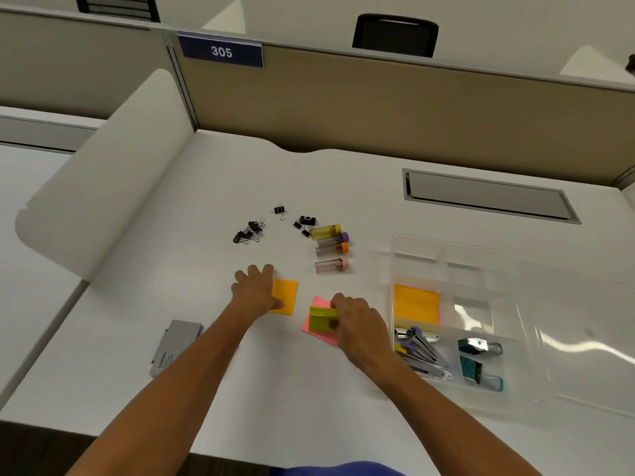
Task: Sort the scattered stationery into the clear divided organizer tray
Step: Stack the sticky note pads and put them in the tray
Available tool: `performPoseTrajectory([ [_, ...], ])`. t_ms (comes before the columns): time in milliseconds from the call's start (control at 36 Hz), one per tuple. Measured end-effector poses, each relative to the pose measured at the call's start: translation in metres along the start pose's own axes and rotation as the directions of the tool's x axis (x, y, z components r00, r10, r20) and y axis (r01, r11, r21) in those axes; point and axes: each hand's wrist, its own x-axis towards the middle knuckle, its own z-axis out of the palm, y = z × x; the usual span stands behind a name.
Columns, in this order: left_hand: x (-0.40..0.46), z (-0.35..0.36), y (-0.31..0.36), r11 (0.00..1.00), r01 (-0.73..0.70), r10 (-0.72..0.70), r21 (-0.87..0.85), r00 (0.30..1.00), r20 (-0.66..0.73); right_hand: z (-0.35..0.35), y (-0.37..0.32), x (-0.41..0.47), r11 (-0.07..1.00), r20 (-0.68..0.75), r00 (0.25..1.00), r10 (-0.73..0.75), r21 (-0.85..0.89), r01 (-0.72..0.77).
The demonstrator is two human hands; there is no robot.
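Observation:
My left hand (255, 291) lies over the left edge of an orange sticky-note pad (287, 293) on the white desk, thumb on its near corner. My right hand (357, 322) grips a yellow-green sticky pad (321, 317), tilted up above a pink sticky pad (318, 329). The clear divided organizer tray (508, 324) stands to the right. It holds an orange sticky pad (415, 304), several staplers or staple removers (421, 348) and two teal objects (479, 360).
Several black binder clips (252, 230) lie scattered beyond my hands, more clips (305, 222) beside several small clear tubes with coloured caps (331, 243). A grey flat device (175, 347) lies at the near left. A cable hatch (488, 195) sits at the back right.

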Motion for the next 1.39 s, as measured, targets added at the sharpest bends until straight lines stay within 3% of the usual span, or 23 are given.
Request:
performPoseTrajectory([
  [167, -0.008, -0.001, -0.004, 0.941, 0.0, -0.004, -0.34, 1.0, -0.008, -0.014, 0.009, -0.008, 0.958, -0.005, 0.995, 0.096, 0.273, -0.091],
  [333, -0.022, 0.01, -0.003, 0.911, -0.04, -0.025, -0.411, 0.988, -0.152, -0.024, 0.025, -0.012, 0.739, -0.02, 0.966, 0.259, 0.648, -0.185],
  [556, -0.034, 0.011, 0.007, 0.822, -0.039, -0.143, -0.568, 0.952, -0.272, -0.044, 0.047, -0.017, 0.464, -0.002, 0.924, 0.382, 0.865, -0.19],
  [750, -0.041, -0.015, 0.058, 0.739, -0.168, -0.065, -0.653, 0.946, -0.317, -0.072, 0.088, -0.024, 0.254, -0.023, 0.872, 0.488, 0.96, -0.117],
  [972, -0.043, -0.03, 0.147, 0.657, -0.301, 0.144, -0.692, 0.95, -0.276, -0.097, 0.131, -0.04, 0.185, -0.084, 0.783, 0.616, 0.982, -0.04],
  [1167, -0.039, -0.019, 0.215, 0.733, -0.38, 0.319, -0.564, 0.925, -0.209, -0.103, 0.155, -0.058, 0.278, -0.147, 0.704, 0.695, 0.958, -0.075],
  [1389, -0.038, 0.016, 0.235, 0.821, -0.344, 0.306, -0.457, 0.939, -0.157, -0.091, 0.168, -0.072, 0.339, -0.121, 0.71, 0.694, 0.925, -0.174],
])
